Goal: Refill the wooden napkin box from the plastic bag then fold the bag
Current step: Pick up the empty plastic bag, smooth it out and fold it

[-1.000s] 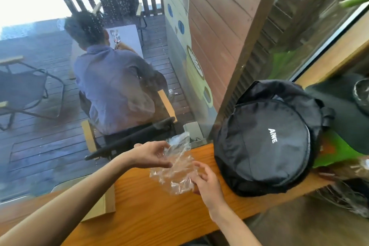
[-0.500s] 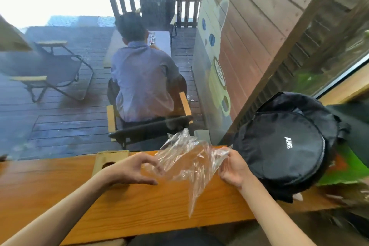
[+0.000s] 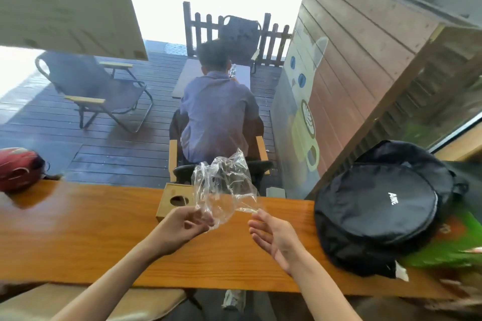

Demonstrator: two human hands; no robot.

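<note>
Since half a second ago our right hand (image 3: pixel 276 238) has let go of most of the crumpled clear plastic bag (image 3: pixel 224 190) and drawn back toward five o'clock. The bag now stands up in the air instead of being stretched between both hands.

Nearest us, that right hand lies released, palm up and fingers loose; one fingertip seems just to touch a thin trailing corner of the film, though we cannot tell if it pinches it. At eleven o'clock from it, our left hand (image 3: pixel 182 227) is grasping the bag's lower edge between curled fingers.

The bag looks empty, thin, glossy and heavily creased, so we judge the refill done and the folding barely begun: it still needs flattening.

Below lies the smooth, varnished orange-brown wooden bench (image 3: pixel 78 229). Behind the bag, at twelve o'clock, sits the pale square wooden napkin box (image 3: pixel 173 197) with a round hole in its top; we see no napkins through it.
</note>
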